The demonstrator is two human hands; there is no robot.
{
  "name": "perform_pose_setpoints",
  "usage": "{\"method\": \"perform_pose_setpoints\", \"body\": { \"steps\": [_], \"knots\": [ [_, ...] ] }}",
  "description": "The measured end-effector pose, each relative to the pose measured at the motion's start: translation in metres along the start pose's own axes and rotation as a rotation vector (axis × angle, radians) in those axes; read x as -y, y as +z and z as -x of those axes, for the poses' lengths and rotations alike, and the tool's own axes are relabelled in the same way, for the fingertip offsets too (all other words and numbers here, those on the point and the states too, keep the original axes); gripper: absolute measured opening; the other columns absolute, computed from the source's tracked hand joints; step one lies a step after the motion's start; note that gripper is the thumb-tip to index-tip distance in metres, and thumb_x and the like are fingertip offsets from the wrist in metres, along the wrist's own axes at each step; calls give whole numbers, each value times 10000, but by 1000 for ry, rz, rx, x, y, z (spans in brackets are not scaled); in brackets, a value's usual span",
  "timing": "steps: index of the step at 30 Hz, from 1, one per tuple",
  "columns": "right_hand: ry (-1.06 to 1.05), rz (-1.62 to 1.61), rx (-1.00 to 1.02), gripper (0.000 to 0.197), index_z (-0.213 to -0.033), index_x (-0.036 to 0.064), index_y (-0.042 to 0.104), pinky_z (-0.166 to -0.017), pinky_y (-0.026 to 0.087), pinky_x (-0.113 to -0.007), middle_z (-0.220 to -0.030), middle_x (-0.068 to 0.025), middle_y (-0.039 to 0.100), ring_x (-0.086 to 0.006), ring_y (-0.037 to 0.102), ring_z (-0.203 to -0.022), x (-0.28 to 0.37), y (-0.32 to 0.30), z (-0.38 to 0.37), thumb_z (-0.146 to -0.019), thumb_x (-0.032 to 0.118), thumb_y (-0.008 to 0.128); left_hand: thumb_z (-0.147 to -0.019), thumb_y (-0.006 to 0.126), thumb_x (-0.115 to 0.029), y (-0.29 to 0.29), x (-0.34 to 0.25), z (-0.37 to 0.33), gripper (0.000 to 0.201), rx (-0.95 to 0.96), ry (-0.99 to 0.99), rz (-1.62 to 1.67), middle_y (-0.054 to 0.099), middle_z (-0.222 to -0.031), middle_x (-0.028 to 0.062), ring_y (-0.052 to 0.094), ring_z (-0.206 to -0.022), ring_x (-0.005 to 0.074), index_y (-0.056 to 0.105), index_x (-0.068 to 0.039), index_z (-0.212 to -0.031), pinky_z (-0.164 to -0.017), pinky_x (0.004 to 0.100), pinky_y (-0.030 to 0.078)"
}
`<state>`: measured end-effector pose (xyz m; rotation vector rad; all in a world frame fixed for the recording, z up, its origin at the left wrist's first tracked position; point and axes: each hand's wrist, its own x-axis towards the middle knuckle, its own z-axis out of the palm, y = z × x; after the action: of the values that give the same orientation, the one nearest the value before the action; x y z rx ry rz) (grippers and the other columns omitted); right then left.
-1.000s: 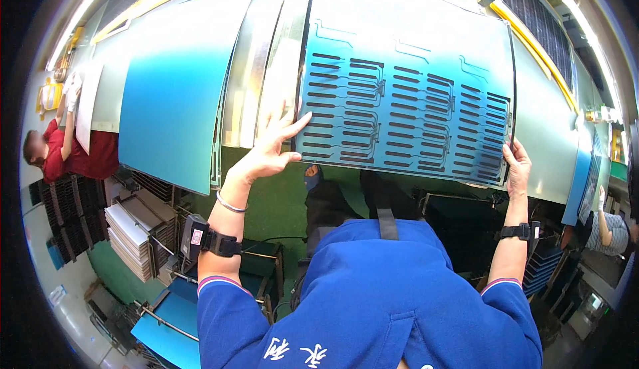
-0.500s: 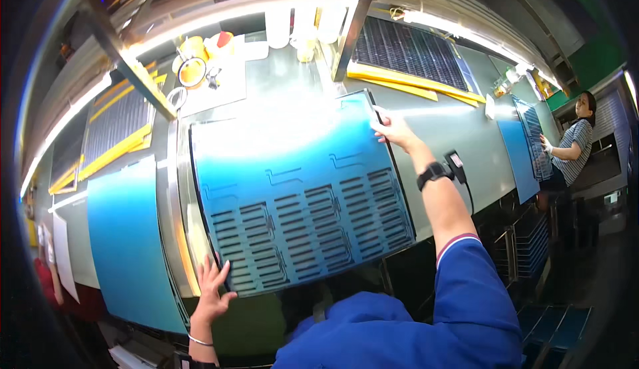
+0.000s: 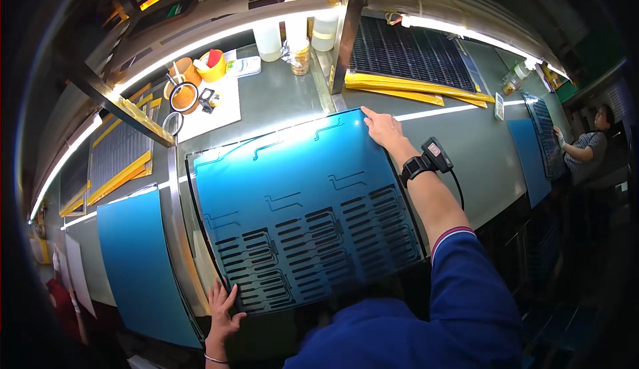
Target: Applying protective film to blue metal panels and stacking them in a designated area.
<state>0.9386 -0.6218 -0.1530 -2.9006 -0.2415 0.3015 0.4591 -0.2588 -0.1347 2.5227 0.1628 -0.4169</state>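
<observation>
A blue sheet [image 3: 286,189] with dark slots and bent line patterns lies in front of me, slightly turned, with dark edges showing along its left and right sides. At its far right corner my right hand [image 3: 386,131] is closed, its fingers gripping the corner; the thumb is hidden. Beside the near left corner rests my left hand [image 3: 224,310], fingers spread, touching the dark edge and holding nothing. A black watch-like band [image 3: 416,168] with a small corded device [image 3: 436,155] is on my right wrist.
A plain blue panel [image 3: 143,256] lies left, beyond a metal strip [image 3: 178,216]. Slotted dark panels [image 3: 409,56] with yellow edges lie at the far right. Orange tubs [image 3: 213,69], a tape roll [image 3: 184,96] and bottles [image 3: 268,39] stand at the back. A person [image 3: 589,149] works at right.
My right hand has shifted slightly left along the far edge onto the corner. The strong glare over the sheet's far half has faded. Head movement has shifted the view somewhat.
</observation>
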Motion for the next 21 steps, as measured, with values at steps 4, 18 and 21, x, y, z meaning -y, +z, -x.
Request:
{"method": "perform_pose_setpoints", "body": {
  "steps": [4,18,21],
  "knots": [
    [-21,-20,-19,393,-1331,324,430,-866,457,-439,-1053,-172,630,-347,599,-979,-8,7,-4,-939,308,416,-558,769,-99,2,-1,-1,843,4,-1,-15,261,-1468,172,140,-1379,388,447,-113,-1337,-1105,521,100],
    [-3,-15,50,402,-1327,294,446,-861,459,-440,-1062,-154,633,-342,593,-992,0,-6,-4,-926,266,455,-567,774,-112,0,-1,-1,838,-11,-7,-16,256,-1474,155,142,-1381,377,449,-133,-1339,-1107,513,110],
    [-5,9,56,412,-1331,291,441,-859,458,-445,-1063,-152,632,-342,593,-989,0,-8,-6,-922,256,462,-567,772,-107,0,-3,-2,839,-1,-11,-16,252,-1475,156,140,-1382,375,448,-134,-1340,-1108,510,108]
  ]
}}
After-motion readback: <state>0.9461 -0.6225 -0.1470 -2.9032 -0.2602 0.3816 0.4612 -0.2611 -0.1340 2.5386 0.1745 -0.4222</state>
